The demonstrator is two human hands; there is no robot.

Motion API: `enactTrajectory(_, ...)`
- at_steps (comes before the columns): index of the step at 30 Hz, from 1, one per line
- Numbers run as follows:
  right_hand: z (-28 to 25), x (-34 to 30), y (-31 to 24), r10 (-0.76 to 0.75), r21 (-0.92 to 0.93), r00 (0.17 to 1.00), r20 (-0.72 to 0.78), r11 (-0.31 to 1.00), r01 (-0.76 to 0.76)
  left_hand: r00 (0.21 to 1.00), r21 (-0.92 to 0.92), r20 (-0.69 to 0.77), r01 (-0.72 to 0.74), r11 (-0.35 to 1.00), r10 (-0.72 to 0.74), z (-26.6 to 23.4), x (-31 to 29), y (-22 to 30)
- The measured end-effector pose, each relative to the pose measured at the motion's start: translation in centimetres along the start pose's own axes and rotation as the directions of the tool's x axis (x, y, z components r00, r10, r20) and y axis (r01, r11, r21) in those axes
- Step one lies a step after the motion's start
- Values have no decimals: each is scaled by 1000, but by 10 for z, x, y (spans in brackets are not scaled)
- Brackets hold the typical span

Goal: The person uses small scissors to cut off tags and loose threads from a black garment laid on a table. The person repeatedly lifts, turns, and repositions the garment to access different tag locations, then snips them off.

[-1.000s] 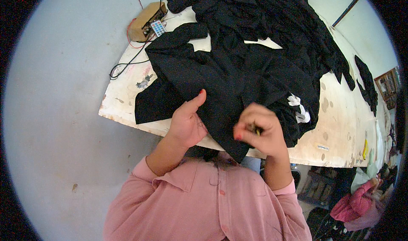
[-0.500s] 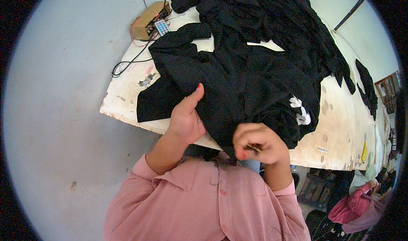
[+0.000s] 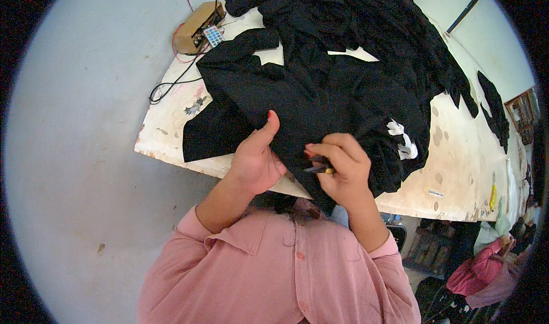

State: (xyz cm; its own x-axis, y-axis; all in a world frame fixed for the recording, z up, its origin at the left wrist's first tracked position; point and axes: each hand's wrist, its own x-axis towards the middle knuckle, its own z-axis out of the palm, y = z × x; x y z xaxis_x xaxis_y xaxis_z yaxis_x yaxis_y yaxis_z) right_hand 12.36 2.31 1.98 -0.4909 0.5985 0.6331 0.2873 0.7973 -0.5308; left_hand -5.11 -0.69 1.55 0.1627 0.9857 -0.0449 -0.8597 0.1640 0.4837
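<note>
Black cloth (image 3: 326, 95): is lying on table (image 3: 457, 152), spreading toward 12 o'clock. Right hand (image 3: 346, 172): is grasping small yellow-and-dark tool (image 3: 328, 170). Left hand (image 3: 253, 167), at its 9 o'clock: is raising thumb; grip unclear.

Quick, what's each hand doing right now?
Left hand: thumb raised; fingers partly hidden by the black fabric, so its grip can't be told.
Right hand: closed, holding small yellow-and-dark tool, likely thread snips.

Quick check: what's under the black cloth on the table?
A pale, stained tabletop shows around the black cloth and through gaps in it. The cloth covers the rest, so I can't tell whether anything else lies underneath.
</note>
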Motion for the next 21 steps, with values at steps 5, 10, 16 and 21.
enactTrajectory(5,-3,-6,-14,-21,72,995,93,997,14,992,-48,-67,-106,993,103,0,2,12)
enactTrajectory(10,11,-23,-2,160,-327,987,5,933,-150,979,-34,-95,-186,982,182,8,5,20)
enactTrajectory(16,-72,-23,25,308,-111,912,-269,931,-347,827,305,-173,-472,827,535,-16,15,81)
enactTrajectory(21,-134,-27,7,476,526,861,-176,785,-327,672,530,-2,-628,571,741,-7,3,114)
